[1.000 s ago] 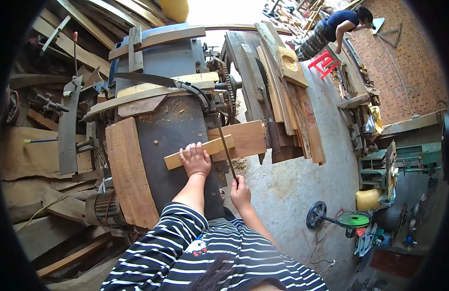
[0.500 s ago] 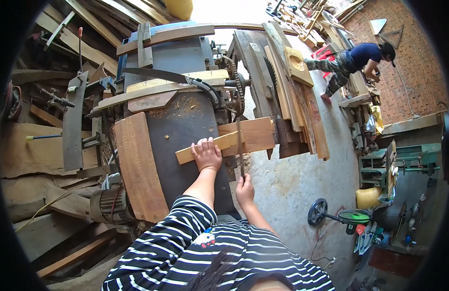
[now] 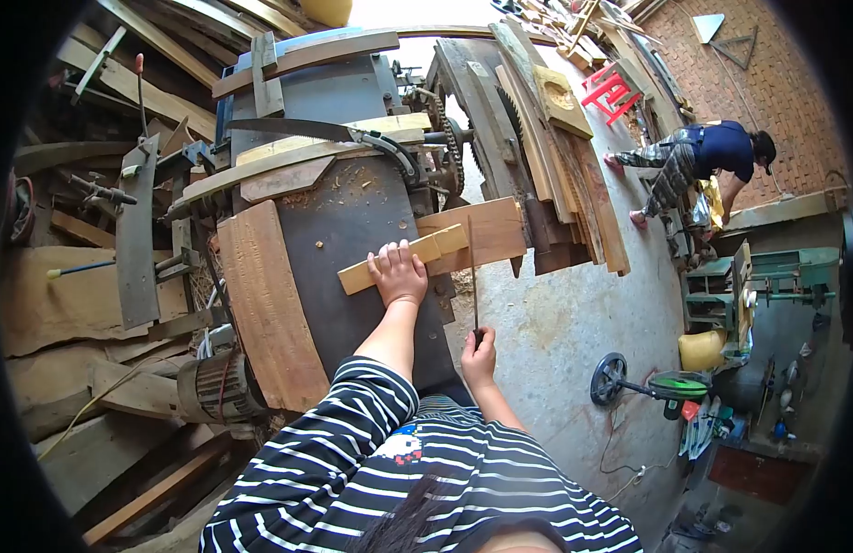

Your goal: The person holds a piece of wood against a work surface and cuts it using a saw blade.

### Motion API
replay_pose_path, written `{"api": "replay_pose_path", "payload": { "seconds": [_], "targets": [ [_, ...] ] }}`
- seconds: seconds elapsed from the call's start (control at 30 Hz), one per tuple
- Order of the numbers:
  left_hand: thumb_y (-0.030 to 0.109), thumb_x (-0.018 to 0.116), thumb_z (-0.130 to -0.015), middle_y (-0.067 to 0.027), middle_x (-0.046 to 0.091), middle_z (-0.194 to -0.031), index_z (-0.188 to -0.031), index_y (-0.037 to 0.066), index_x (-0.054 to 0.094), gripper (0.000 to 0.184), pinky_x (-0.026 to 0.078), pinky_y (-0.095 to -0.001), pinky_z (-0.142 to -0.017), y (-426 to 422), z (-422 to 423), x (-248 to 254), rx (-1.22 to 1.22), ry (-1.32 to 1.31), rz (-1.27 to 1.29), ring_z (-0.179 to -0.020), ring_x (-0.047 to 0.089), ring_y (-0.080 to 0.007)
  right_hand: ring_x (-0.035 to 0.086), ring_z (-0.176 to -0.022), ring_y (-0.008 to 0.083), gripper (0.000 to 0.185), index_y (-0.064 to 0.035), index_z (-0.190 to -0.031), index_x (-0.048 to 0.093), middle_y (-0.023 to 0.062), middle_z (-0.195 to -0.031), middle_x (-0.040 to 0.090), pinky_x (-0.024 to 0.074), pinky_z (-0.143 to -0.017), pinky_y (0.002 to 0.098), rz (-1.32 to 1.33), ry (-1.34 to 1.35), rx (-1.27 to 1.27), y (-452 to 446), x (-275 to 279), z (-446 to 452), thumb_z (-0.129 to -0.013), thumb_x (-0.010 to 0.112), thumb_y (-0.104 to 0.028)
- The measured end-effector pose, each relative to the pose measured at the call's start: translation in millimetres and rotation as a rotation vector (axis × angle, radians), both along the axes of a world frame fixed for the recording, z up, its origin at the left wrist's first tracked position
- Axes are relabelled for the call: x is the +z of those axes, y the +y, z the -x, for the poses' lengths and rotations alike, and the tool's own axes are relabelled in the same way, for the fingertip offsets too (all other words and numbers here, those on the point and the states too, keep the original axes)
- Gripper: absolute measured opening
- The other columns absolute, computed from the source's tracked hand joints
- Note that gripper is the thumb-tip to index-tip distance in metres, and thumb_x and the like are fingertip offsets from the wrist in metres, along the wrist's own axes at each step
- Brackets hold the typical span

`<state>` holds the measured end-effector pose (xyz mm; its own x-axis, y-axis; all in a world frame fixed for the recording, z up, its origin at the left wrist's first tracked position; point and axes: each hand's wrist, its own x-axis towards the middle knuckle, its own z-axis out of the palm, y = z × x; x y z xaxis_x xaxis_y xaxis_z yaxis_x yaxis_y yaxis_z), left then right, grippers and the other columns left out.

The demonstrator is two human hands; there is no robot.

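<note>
Fingers spread, our left hand (image 3: 399, 276) presses down on a wooden strip (image 3: 444, 242) that overhangs the worktop (image 3: 341, 241). Beside the worktop, our right hand (image 3: 480, 358) curls closed around a long, thin tool (image 3: 474, 286).

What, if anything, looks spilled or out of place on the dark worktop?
Loose wood shavings are scattered on the dark worktop, near the saw with the curved handle. They look untidy, though probably ordinary for woodworking.
</note>
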<state>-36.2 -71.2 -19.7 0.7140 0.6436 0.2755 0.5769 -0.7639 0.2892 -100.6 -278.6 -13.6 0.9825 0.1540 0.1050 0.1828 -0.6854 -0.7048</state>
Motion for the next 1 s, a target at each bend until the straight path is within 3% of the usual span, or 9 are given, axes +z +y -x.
{"api": "replay_pose_path", "payload": {
  "seconds": [0.1,0.23,0.3,1.0],
  "targets": [
    [0.032,0.048,-0.087,-0.0049,0.049,-0.117,-0.12,0.014,0.051,0.038,0.019,-0.0506,-0.11,1,1,0,-0.01,-0.003,0.004,-0.121,0.041,-0.0218,0.062,-0.07,0.0327,0.02,-0.0009,-0.105,0.045,0.0174,-0.077,0.061,0.0479,-0.064,0.039,-0.03,0.074,-0.033,3,0,17,-0.092,0.054,-0.013],
    [0.032,0.047,-0.088,-0.0047,0.049,-0.117,-0.12,0.014,0.051,0.037,0.018,-0.0503,-0.111,1,1,-2,-0.008,-0.029,-0.006,-0.121,0.041,-0.0215,0.061,-0.069,0.0345,0.021,-0.0008,-0.104,0.045,0.018,-0.077,0.059,0.0473,-0.064,0.0404,-0.038,-0.005,-0.002,10,8,23,-0.091,0.055,-0.014],
    [0.032,0.047,-0.088,-0.0048,0.049,-0.117,-0.12,0.014,0.051,0.037,0.018,-0.0503,-0.111,1,1,-2,-0.006,-0.027,-0.007,-0.121,0.041,-0.0215,0.061,-0.083,0.0436,0.024,-0.0024,-0.106,0.045,0.0241,-0.089,0.061,0.0467,-0.069,0.0478,-0.054,0.21,0.02,11,15,18,-0.092,0.053,-0.02],
    [0.032,0.049,-0.085,-0.0055,0.05,-0.117,-0.119,0.013,0.051,0.038,0.02,-0.0505,-0.11,0,0,1,0.006,0.0,-0.032,-0.119,0.042,-0.0229,0.06,-0.082,0.0443,0.025,-0.001,-0.103,0.046,0.0251,-0.086,0.061,0.0465,-0.069,0.0479,-0.03,0.298,0.197,-13,7,-32,-0.094,0.051,-0.023]
  ]
}}
